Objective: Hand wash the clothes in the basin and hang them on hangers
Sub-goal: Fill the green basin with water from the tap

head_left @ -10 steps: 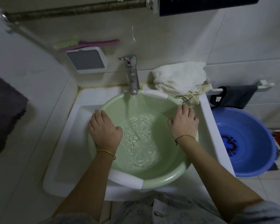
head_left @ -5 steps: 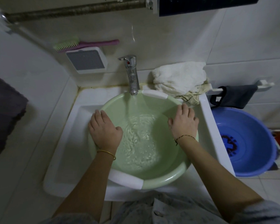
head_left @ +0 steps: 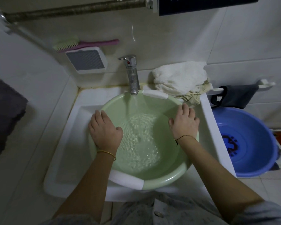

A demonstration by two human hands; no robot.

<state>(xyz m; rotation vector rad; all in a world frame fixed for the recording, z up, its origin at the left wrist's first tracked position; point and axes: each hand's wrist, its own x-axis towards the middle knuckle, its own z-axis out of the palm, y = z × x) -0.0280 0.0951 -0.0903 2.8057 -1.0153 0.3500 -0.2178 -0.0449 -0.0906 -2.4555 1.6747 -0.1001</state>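
On the far left a dark towel [head_left: 5, 114] hangs on the wall. Next comes a green and pink brush [head_left: 81, 43] lying on a white box [head_left: 88, 60]. Below them is the white sink [head_left: 63, 140], and in it sits the green basin [head_left: 167, 177]. The left hand [head_left: 105, 131] rests on the basin's left rim, its fingers bent over the edge and holding it. In the middle the tap [head_left: 132, 75] pours water into the basin — it is only partly full, and no clothes are in it yet. The right hand [head_left: 184, 121] lies on the right rim, fingers spread; it seems to hold the edge too, but the fingertips are hard to see. The clothes [head_left: 180, 77] — a cream bundle — sit on the sink's back corner, just past the right hand. The bundle lies longways from left to right. The right hand is nearer, so I think it should reach up and back for them. Farther right is a blue tub [head_left: 263, 166].
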